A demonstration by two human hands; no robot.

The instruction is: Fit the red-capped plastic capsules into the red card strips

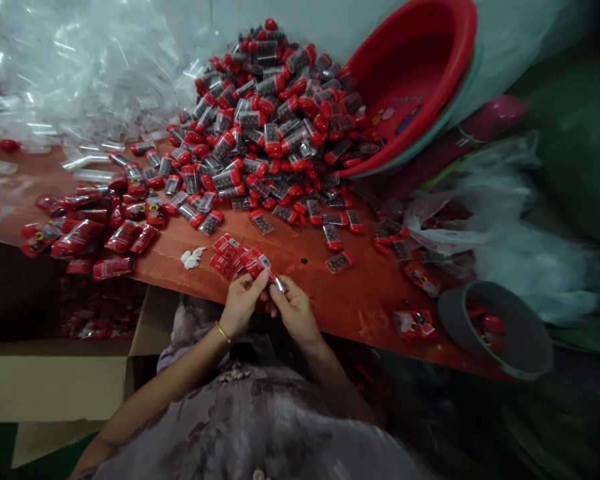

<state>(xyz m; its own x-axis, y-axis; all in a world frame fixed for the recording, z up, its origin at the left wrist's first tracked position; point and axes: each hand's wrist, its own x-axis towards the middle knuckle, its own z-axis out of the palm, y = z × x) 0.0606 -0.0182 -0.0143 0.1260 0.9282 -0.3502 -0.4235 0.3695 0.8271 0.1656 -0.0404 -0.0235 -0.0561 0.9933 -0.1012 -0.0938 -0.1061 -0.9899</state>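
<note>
Head view: left hand (pixel 245 303) and right hand (pixel 296 313), grip pinching red packaging (pixel 255 262); cardboard box (pixel 55 387) and bowl (pixel 533 340) hold red items (pixel 493 325).

Hands: 2, left hand (pixel 243 301) plus right hand (pixel 296 310). Flat red printed pieces (pixel 253 261): at least 3, overlap hides the rest. Red-capped clear containers (pixel 273 137): well over 100, heap not countable. Plump red packets (pixel 80 238), left side: over ten, no exact count. Packets near the bowl (pixel 423 279): 2. Red basin (pixel 407 57): 1. Grey bowl (pixel 523 365): 1. Cardboard box (pixel 55 387): 1. Bracelet (pixel 223 332): 1.
</note>
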